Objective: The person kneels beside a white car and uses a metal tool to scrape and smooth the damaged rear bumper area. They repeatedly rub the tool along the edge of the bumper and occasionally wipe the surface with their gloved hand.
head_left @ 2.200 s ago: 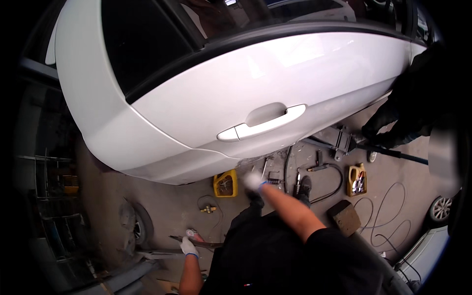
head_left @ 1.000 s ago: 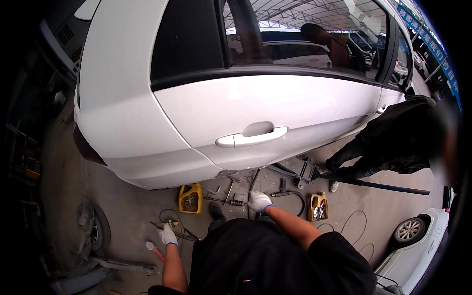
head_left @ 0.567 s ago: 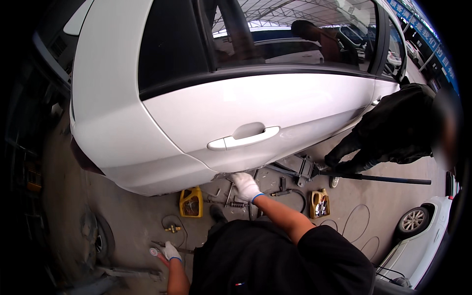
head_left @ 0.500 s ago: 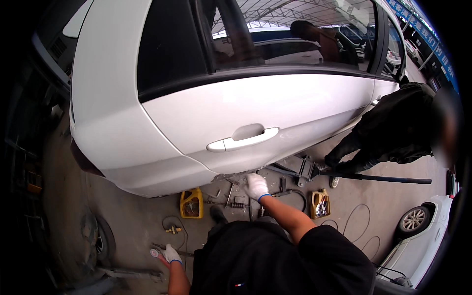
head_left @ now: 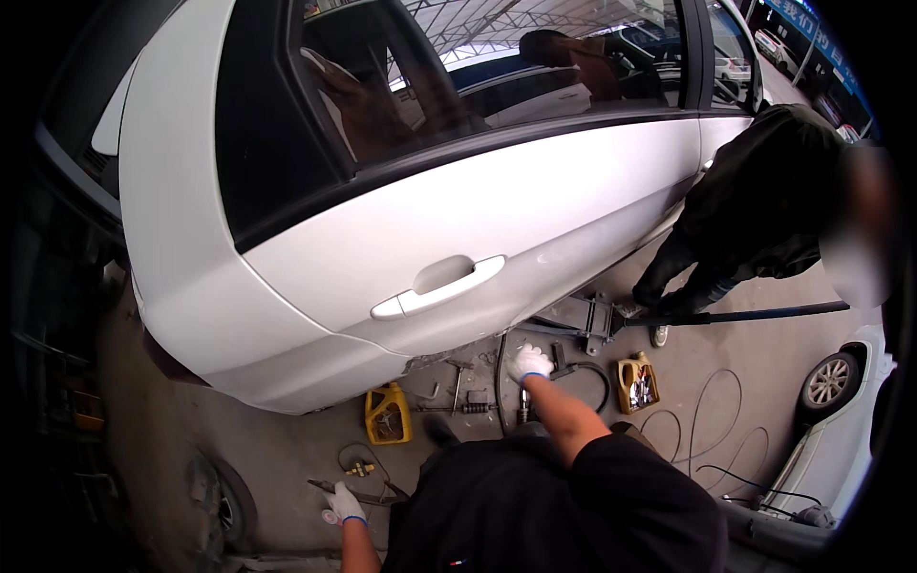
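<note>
My right hand (head_left: pixel 530 363), in a white glove with a blue cuff, is held out below the door of the white car (head_left: pixel 564 210). Its fingers look curled, and anything inside them is too small to make out. Lower left, my gloved left hand (head_left: pixel 343 501) is closed around a dark, long, thin tool (head_left: pixel 320 485) with a pointed end. A small round pale part (head_left: pixel 330 518) shows beside that hand; its kind is unclear. Near my right hand lie a black hose (head_left: pixel 501 382) and a metal cylinder-shaped piece (head_left: pixel 523 406).
Two cut-open yellow jugs, left (head_left: pixel 388 420) and right (head_left: pixel 638 382), hold small tools. A floor jack (head_left: pixel 594 329) with a long handle (head_left: pixel 764 313) stands by the car. A person in dark clothes (head_left: pixel 755 205) bends nearby. A loose wheel (head_left: pixel 229 501) and thin cables (head_left: pixel 712 420) lie around.
The view has shifted and tilted. My right hand has moved away from the car's lower edge, over the floor by the hose. The red handle beside my left hand no longer shows.
</note>
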A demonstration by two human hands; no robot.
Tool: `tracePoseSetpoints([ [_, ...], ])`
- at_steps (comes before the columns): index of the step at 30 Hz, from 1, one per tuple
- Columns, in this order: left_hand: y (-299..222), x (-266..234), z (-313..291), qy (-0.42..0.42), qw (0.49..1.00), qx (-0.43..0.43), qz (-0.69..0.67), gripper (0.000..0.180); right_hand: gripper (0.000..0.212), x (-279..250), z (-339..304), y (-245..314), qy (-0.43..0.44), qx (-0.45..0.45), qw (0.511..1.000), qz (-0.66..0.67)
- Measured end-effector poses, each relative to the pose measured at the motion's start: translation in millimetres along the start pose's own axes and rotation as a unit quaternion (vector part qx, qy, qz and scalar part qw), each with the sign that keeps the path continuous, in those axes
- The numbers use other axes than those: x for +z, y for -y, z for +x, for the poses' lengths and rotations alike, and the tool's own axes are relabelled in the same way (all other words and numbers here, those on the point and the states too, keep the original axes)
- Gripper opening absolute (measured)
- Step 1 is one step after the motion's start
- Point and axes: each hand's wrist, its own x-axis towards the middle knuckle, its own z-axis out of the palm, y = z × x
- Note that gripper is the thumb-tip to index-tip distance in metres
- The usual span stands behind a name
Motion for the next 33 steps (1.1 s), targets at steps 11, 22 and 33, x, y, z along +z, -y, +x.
tracePoseSetpoints([
  [11, -31.7, 21.6, -78.8, -0.075, 0.991, 0.046, -0.105, 0.066, 0.052, 63.1, -37.0, -46.4, 0.19, -0.097, 0.977, 0.034],
  [22, 46.0, -27.7, -70.8, -0.175, 0.978, -0.024, -0.114, 0.063, 0.049, 64.6, -53.4, -138.0, 0.176, 0.027, 0.984, 0.0],
  [33, 127.7, -27.1, 58.4, -0.104, 0.991, 0.036, 0.075, 0.063, 0.047, 120.8, -120.0, -35.1, 0.022, 0.059, 0.997, 0.046],
])
